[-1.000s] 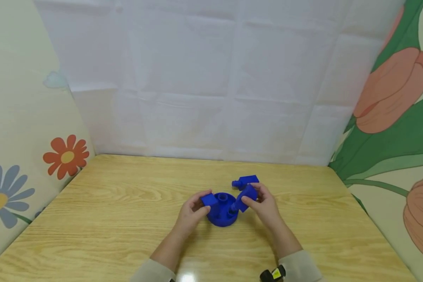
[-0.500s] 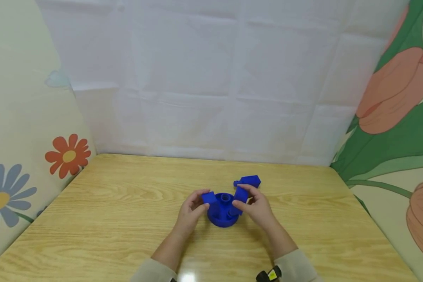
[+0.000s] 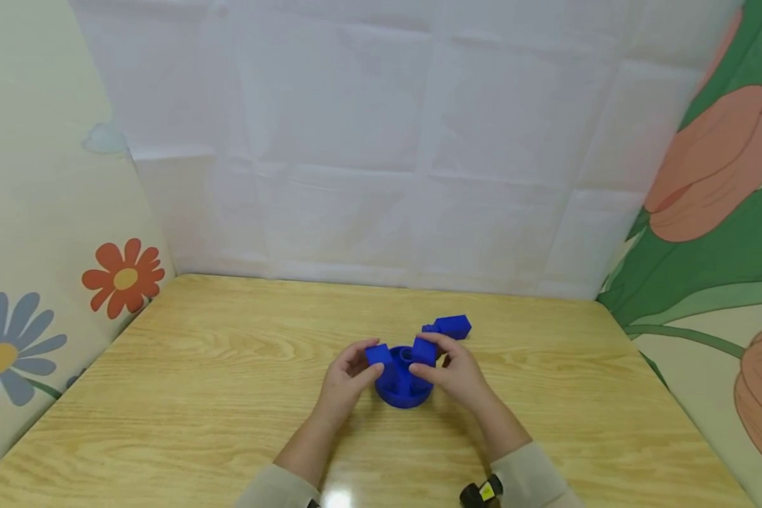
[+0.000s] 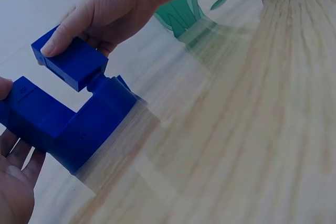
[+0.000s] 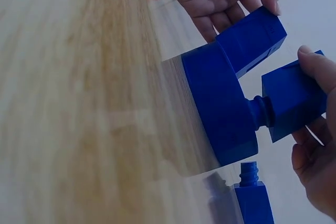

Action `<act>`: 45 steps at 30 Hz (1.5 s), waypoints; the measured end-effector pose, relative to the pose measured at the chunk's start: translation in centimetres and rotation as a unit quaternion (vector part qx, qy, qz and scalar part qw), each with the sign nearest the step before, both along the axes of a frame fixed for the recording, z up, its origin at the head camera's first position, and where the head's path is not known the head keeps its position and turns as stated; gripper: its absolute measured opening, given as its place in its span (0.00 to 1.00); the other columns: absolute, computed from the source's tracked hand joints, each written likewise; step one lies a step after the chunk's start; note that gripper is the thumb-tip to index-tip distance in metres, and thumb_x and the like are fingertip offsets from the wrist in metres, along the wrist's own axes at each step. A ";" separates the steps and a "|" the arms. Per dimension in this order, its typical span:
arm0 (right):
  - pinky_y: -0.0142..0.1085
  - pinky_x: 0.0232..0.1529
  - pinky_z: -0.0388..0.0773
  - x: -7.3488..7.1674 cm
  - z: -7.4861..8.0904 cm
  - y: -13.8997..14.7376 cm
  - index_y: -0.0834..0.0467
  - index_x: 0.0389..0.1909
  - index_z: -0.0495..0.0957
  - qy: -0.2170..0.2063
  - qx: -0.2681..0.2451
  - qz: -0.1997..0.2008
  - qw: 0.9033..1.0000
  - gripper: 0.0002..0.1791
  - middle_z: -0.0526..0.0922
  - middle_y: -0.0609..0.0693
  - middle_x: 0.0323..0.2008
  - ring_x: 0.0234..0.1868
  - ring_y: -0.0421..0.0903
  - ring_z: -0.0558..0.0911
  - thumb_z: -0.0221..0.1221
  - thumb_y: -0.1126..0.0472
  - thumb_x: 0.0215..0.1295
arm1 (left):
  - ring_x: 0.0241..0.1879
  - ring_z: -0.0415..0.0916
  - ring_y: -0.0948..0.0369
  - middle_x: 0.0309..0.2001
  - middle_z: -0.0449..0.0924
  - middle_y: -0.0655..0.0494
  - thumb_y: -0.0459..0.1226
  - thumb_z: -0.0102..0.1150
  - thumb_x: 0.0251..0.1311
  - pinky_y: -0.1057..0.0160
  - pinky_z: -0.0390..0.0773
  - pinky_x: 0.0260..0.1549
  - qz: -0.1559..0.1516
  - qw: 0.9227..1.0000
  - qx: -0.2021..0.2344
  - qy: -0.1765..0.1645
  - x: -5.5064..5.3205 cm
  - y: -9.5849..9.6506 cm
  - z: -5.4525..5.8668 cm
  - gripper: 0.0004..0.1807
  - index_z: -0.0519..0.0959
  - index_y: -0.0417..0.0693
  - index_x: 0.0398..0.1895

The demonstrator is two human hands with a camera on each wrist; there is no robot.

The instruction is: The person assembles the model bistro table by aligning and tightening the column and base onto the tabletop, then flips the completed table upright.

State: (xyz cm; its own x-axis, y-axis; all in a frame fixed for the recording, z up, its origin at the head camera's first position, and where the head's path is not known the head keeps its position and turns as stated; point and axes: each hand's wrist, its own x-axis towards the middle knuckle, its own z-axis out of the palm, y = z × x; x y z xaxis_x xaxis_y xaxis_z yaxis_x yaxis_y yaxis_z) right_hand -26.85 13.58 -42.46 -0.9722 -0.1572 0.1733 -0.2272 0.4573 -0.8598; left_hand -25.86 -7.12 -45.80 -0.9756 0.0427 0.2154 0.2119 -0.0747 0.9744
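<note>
A round blue base point(image 3: 404, 399) with raised sockets rests on the table between both hands. My left hand point(image 3: 345, 381) grips a blue rectangular block point(image 5: 254, 38) that stands on the base's left side, its lower end down inside the rim. On the right side, my right hand point(image 3: 460, 377) pinches a second blue block point(image 4: 73, 61) between thumb and fingers. That block is upright over the base, and its threaded neck point(image 5: 261, 112) points down at the base, with some thread showing above the rim in the right wrist view.
A third blue block point(image 3: 454, 326) with a threaded end lies on its side behind the right hand. The wood-grained table point(image 3: 228, 395) meets a white cloth point(image 3: 330, 176) at the back. Floral panels point(image 3: 705, 282) flank both sides.
My right hand has moved left and brought its block from a tilt to upright over the base. The left hand keeps its grip on the other block with little movement.
</note>
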 end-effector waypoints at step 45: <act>0.37 0.44 0.72 0.0 0.8 0.8 0.51 0.69 0.68 0.025 0.095 0.116 0.988 0.29 0.70 0.59 0.67 0.51 0.51 0.73 0.57 0.56 0.67 | 0.47 0.78 0.73 0.57 0.77 0.33 0.24 0.60 0.57 0.74 0.75 0.50 -0.012 1.000 0.018 -0.010 -0.1 -0.1 0.0 0.23 0.73 0.30 0.58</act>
State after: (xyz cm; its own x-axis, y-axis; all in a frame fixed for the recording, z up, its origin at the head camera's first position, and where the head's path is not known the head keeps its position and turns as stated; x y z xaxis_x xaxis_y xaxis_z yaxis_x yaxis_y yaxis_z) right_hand -26.87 14.41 -41.64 -0.8968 -0.4100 0.1663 -0.3857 0.5400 -0.7481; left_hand -25.99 -7.19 -45.79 -0.9787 0.0580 0.1972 0.1897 -0.1146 0.9751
